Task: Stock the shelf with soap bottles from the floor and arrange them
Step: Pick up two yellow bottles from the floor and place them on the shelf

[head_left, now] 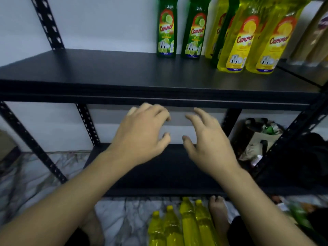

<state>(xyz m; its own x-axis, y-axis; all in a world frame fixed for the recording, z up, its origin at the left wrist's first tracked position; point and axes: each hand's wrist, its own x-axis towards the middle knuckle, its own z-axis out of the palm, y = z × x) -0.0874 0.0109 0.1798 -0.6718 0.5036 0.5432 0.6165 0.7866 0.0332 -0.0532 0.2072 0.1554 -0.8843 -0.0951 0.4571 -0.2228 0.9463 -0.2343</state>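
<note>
On the black upper shelf (106, 71) stand two green soap bottles (166, 31) and, to their right, several yellow soap bottles (237, 43). Several more yellow bottles (188, 226) stand on the floor between my bare feet. My left hand (142, 135) and my right hand (211, 142) hover side by side in front of the gap below the upper shelf. Both hold nothing, and their fingers are loosely spread and slightly bent.
A lower black shelf (159, 171) lies under my hands. Slotted black uprights (87, 123) frame the rack against a white wall. A bag of clutter (260, 139) sits at the right behind the rack. A green bottle (300, 215) lies blurred at the lower right.
</note>
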